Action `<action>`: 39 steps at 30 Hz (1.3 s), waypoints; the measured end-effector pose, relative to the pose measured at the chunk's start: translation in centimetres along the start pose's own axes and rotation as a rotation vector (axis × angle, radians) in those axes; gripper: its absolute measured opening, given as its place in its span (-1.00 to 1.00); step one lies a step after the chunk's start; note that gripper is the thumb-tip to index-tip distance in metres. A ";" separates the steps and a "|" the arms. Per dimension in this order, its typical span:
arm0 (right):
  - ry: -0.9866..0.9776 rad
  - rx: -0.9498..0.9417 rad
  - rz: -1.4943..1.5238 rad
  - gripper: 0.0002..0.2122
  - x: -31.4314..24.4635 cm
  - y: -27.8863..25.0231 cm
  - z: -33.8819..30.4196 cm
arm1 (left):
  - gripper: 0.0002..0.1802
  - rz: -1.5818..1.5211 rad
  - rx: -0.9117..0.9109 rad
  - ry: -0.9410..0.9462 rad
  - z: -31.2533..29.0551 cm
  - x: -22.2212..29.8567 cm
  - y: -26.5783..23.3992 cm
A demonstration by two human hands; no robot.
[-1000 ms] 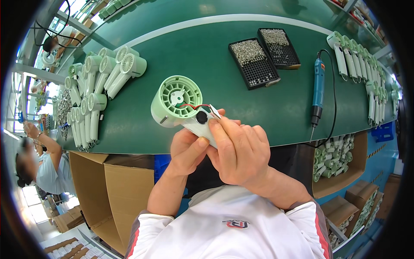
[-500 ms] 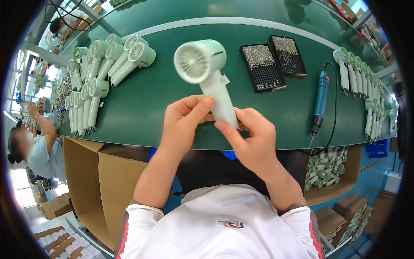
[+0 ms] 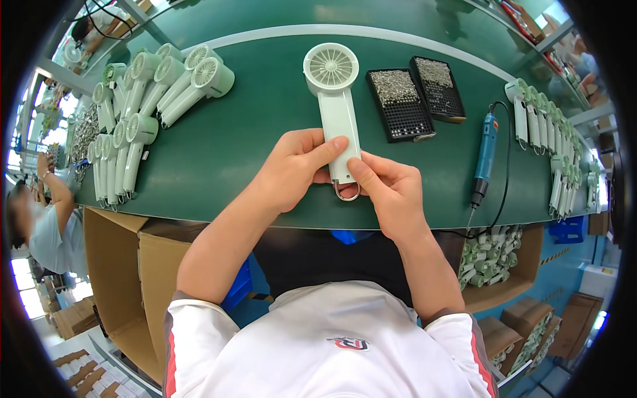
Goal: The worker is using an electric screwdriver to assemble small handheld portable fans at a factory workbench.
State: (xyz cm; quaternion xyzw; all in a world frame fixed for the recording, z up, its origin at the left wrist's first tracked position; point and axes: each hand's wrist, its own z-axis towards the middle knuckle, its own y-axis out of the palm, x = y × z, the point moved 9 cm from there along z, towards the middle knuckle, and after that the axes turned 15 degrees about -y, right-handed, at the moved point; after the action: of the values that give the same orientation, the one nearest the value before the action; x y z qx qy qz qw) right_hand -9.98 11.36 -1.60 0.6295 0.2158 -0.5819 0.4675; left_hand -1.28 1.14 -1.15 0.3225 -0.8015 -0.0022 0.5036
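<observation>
At the near edge of the green tabletop [image 3: 219, 159], both hands pinch the bottom of a pale green handheld fan [image 3: 337, 113] lying flat. The left hand [image 3: 292, 169] has fingers closed over the handle's left side, thumb across it; the right hand [image 3: 391, 189] is closed on the lower right corner, just beside the metal ring [image 3: 346, 192]. The fan's long axis runs straight away from the grip, its round head toward the far edge. Beyond to the right sit two black screw trays [image 3: 415, 99]; a blue electric screwdriver [image 3: 486, 156] lies toward the right edge.

White short-sleeved shirt, red-and-dark sleeve stripes, small chest emblem; bare forearms.
</observation>
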 end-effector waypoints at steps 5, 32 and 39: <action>-0.057 0.022 -0.087 -0.72 -1.2 -0.3 0.7 | -0.60 0.090 0.038 -0.030 0.6 0.6 0.3; -0.323 0.598 -0.470 -0.72 -13.9 -21.3 0.5 | -0.52 0.081 0.157 -0.071 7.8 3.6 -2.1; -0.905 0.428 -0.155 -0.73 -20.7 -13.6 7.6 | -0.54 0.120 0.156 -0.086 7.9 2.7 -1.8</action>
State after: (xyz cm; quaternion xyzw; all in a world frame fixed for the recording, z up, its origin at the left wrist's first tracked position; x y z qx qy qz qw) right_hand -29.86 17.02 14.05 0.3780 -0.0863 -0.8607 0.3300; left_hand -7.52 -4.24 -3.52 0.3115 -0.8380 0.0764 0.4414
